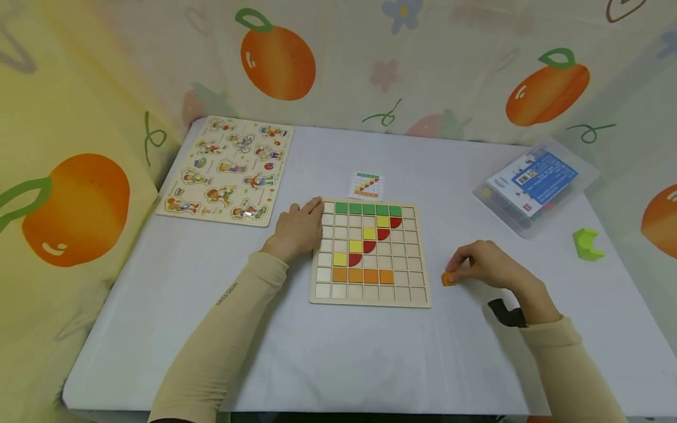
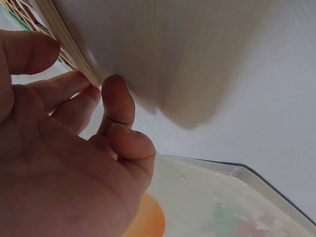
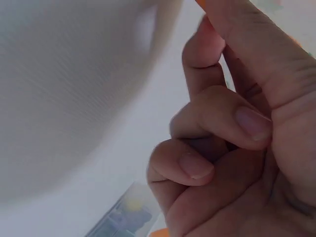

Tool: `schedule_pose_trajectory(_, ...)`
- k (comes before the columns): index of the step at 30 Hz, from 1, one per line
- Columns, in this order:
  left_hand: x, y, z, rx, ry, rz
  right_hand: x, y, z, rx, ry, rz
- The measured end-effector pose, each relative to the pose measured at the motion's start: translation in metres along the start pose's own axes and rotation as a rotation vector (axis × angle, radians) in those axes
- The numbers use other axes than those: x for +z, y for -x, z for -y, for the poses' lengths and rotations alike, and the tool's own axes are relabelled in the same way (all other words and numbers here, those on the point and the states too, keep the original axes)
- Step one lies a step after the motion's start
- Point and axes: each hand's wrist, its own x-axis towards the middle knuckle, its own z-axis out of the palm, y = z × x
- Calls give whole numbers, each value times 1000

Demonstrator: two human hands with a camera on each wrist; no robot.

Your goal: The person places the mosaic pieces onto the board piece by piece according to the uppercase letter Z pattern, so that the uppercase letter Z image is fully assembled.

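A wooden grid board (image 1: pixel 370 296) lies in the middle of the table in the head view, holding green, yellow and orange square tiles and red quarter-round ones. My left hand (image 1: pixel 300 230) touches its upper left edge; in the left wrist view that hand's fingertips (image 2: pixel 91 91) meet the board's rim (image 2: pixel 74 49). Right of the board, my right hand (image 1: pixel 483 264) pinches an orange tile (image 1: pixel 448 279) between thumb and fingers, low over the table. Only a sliver of orange shows at those fingertips in the right wrist view. Above the board lies a small pattern card (image 1: pixel 367 185).
A wooden picture puzzle board (image 1: pixel 224 170) lies at the back left. At the back right is a clear plastic box (image 1: pixel 534 185) with a blue and white label. A light green notched piece (image 1: pixel 587 244) lies near the right table edge. Fruit-printed cloth hangs behind.
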Motion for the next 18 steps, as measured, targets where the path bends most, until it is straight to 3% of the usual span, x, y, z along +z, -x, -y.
schedule_pose_trajectory(5, 1, 0, 0, -5, -6, 4, 1, -7, 3, -59, -25, -99)
schedule_pose_trajectory(8, 2, -1, 0, -7, -2, 5, 6, -13, 11, -81, -54, -121)
schedule_pose_trajectory(18, 2, -1, -1, -10, -4, 3, 34, -33, 46, -109, -144, -5)
